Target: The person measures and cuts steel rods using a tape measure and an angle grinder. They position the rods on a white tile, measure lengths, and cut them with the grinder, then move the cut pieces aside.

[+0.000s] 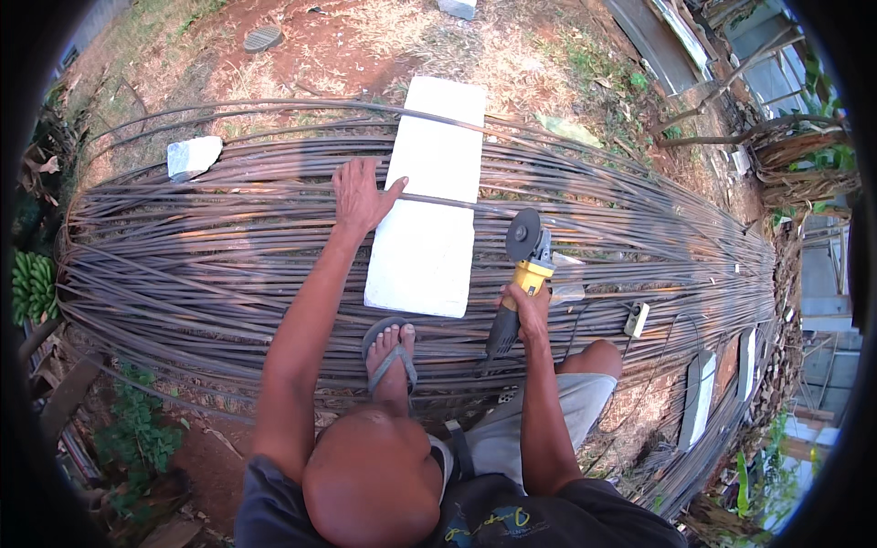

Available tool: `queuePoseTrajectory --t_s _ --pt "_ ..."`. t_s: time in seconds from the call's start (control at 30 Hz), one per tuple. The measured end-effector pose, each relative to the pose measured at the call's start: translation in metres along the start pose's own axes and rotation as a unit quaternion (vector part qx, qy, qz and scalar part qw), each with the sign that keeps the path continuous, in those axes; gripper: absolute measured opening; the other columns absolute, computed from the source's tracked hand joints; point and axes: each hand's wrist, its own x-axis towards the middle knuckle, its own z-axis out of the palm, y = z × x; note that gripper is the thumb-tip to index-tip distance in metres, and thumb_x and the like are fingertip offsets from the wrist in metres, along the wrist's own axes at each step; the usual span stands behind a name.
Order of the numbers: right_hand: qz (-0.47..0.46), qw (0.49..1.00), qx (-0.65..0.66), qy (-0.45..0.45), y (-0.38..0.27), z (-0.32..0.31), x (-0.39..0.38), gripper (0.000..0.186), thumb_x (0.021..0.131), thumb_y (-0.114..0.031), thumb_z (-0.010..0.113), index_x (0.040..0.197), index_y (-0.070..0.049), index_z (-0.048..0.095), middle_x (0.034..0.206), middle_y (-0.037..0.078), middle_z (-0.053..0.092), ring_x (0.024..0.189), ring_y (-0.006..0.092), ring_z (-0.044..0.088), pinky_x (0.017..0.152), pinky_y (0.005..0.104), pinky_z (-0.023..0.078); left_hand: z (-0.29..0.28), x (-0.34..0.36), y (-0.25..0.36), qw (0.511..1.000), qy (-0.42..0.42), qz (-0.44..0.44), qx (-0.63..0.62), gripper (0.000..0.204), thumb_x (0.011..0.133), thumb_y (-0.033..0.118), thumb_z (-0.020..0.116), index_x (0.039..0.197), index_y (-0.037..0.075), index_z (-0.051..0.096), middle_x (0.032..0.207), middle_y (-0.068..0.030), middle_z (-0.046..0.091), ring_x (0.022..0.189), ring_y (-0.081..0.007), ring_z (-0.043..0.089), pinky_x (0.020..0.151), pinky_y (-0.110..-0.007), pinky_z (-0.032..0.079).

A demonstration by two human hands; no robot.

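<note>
Dirt (pixel 338 59) borders the rods (pixel 201 242). Right hand (pixel 530 309) wraps the grinder (pixel 532 273) at the block's (pixel 420 260) four o'clock; it looks heavy, rigid, best held by its body. Left hand (pixel 363 194) lies over rods, grip unclear.

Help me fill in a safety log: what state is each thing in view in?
Angle grinder, gripped, disc fitted; whether spinning, cannot tell
Right hand, closed around the angle grinder
Left hand, thumb spread, at the white slab's left edge
White slab, lying flat, crossed by rods
Long rods, lying bunched
White stone, resting on the rods
Sandal, worn
Bananas, green, bunched
</note>
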Motion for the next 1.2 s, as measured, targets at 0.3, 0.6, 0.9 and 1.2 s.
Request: queuePoseTrajectory --t_s 0.3,0.6,0.9,1.2 --pt "-0.014 0.998 -0.063 0.000 0.012 0.000 0.028 0.036 0.082 0.001 0.072 0.113 0.003 0.054 0.082 0.011 0.068 0.064 0.0204 0.068 0.058 0.0337 0.057 0.013 0.007 -0.001 0.964 -0.249 -0.086 -0.018 0.091 0.081 0.083 0.065 0.113 -0.002 0.079 0.096 -0.0257 0.075 0.111 -0.0364 0.062 0.105 -0.049 0.031" --pt "-0.029 0.998 -0.054 0.004 0.022 0.005 0.036 0.039 0.083 -0.003 0.074 0.117 0.003 0.055 0.086 0.010 0.068 0.064 0.0188 0.067 0.059 0.0319 0.056 0.017 0.003 -0.015 0.959 -0.258 -0.110 -0.040 0.098 0.076 0.086 0.067 0.119 -0.001 0.077 0.111 -0.0299 0.074 0.137 -0.0476 0.051 0.120 -0.058 0.020" --pt "-0.043 0.996 -0.079 0.015 0.021 0.008 0.040 0.037 0.083 -0.001 0.072 0.116 0.003 0.055 0.082 0.011 0.068 0.062 0.0206 0.067 0.058 0.0331 0.057 0.017 0.002 -0.013 0.961 -0.251 -0.106 -0.045 0.098 0.077 0.085 0.067 0.120 -0.002 0.077 0.111 -0.0296 0.074 0.138 -0.0483 0.050 0.122 -0.060 0.017" --pt "-0.028 0.995 -0.090 0.019 0.022 -0.001 0.042 0.043 0.080 -0.002 0.076 0.117 0.002 0.055 0.090 0.010 0.067 0.067 0.0192 0.067 0.060 0.0319 0.058 0.015 0.003 -0.009 0.962 -0.245 -0.102 -0.061 0.093 0.077 0.083 0.070 0.109 -0.003 0.079 0.098 -0.0279 0.076 0.136 -0.0512 0.050 0.119 -0.062 0.019"
